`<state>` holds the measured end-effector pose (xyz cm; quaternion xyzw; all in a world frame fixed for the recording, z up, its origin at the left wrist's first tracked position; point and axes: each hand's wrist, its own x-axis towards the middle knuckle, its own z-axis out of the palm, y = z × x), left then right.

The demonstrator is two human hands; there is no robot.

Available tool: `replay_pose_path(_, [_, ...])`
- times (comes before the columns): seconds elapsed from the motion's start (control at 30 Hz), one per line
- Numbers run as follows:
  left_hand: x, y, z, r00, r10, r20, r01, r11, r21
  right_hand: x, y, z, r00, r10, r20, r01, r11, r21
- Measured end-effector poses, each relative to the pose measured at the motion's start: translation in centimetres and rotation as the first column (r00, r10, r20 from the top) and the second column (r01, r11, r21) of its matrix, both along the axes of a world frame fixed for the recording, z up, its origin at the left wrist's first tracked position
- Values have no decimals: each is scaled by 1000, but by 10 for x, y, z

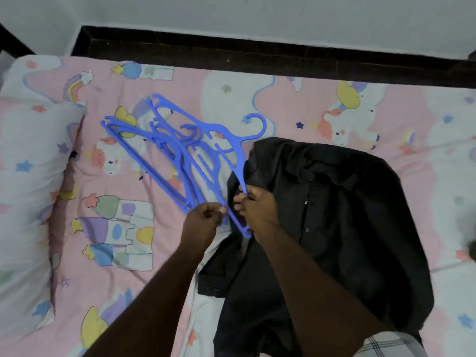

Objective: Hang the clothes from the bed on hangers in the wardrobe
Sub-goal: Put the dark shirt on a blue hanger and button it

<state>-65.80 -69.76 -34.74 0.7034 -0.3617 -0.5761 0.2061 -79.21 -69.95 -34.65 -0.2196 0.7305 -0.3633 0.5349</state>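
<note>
Over a bed (pixel 231 81) with a pink cartoon sheet, the left hand (pixel 206 215) pinches the lower ends of a bunch of blue hangers (pixel 164 148). The right hand (pixel 257 204) grips one arm of a single blue hanger (pixel 226 140), beside a black shirt (pixel 334 215) lying spread on the sheet, and a pillow (pixel 28 202) lies at the left.

My two bare forearms reached forward from the bottom of the view, converging side by side. My left hand (pixel 207 215) was curled, its fingers (pixel 221 210) pinching a thin bar. My right hand (pixel 253 203), just beside it, pinched another bar between thumb and curled fingers (pixel 238 200), knuckles up.
</note>
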Motion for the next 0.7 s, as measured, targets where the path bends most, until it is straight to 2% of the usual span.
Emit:
replay_pose_path(0.07, [-14,-15,-2,943,-143,302,208,959,-193,-45,10,5,999,-30,-30,30,1000,0])
replay_pose_path(0.1, [-21,-25,-3,892,-180,414,325,893,-311,-68,18,5,999,-27,-24,27,1000,11])
replay_pose_path(0.17, [-42,-44,-6,765,-229,602,565,688,-455,-114,36,3,999,21,-25,-19,999,43])
replay_pose_path(0.23, [-70,-59,-7,610,-256,750,744,510,-431,-152,55,-4,997,80,-19,-78,994,72])
replay_pose_path(0.27, [-86,-64,-7,538,-284,793,804,457,-382,-168,63,-6,995,102,-16,-100,991,87])
replay_pose_path(0.37, [-126,-72,-19,396,-424,814,894,379,-238,-207,82,-8,989,148,-17,-145,983,116])
replay_pose_path(0.43, [-142,-77,-26,398,-483,780,903,354,-242,-228,89,-10,986,164,3,-163,980,116])
replay_pose_path(0.5, [-150,-81,-29,448,-533,718,886,373,-276,-245,91,-19,983,177,-37,-172,979,112])
replay_pose_path(0.6, [-151,-85,-32,528,-502,685,837,442,-322,-268,79,-32,953,90,-288,-66,994,92])
replay_pose_path(0.7, [-142,-93,-32,580,-402,708,789,494,-365,-283,56,-35,808,180,-561,-128,983,132])
